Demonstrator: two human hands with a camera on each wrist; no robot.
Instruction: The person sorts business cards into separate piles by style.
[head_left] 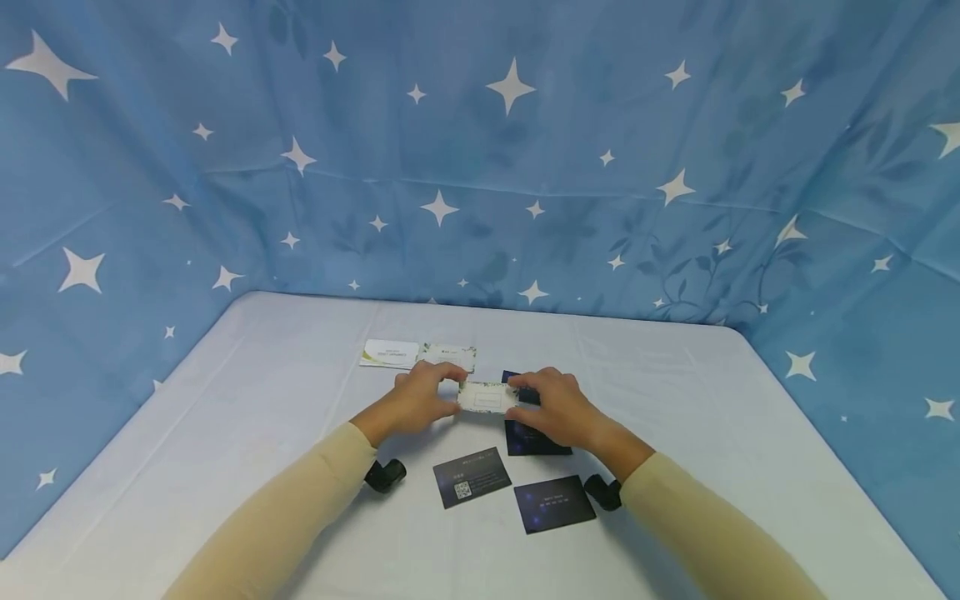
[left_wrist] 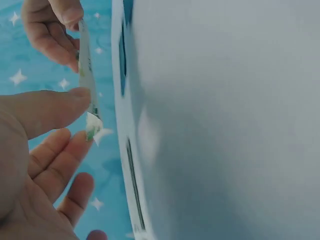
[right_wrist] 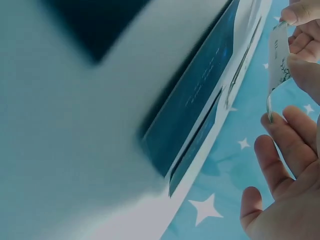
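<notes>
Both hands hold one white card with a green leafy border (head_left: 488,397) above the table, one at each end. My left hand (head_left: 422,395) pinches its left end between thumb and fingers, and the left wrist view shows the card (left_wrist: 87,75) nearly edge-on. At the other end my right hand (head_left: 558,407) pinches it the same way; in the right wrist view the card (right_wrist: 279,57) bends at its near corner. Beneath the right hand lie two dark blue cards, one partly hidden card (head_left: 529,394) and another card (head_left: 536,439) nearer.
Beyond the left hand, a white card with a yellow-green edge (head_left: 389,353) lies beside a leafy-bordered card (head_left: 450,357). Nearer me are a dark card with a QR code (head_left: 472,477) and another dark card (head_left: 555,504). A white cloth covers the table (head_left: 300,467); a starry blue curtain (head_left: 480,167) stands behind.
</notes>
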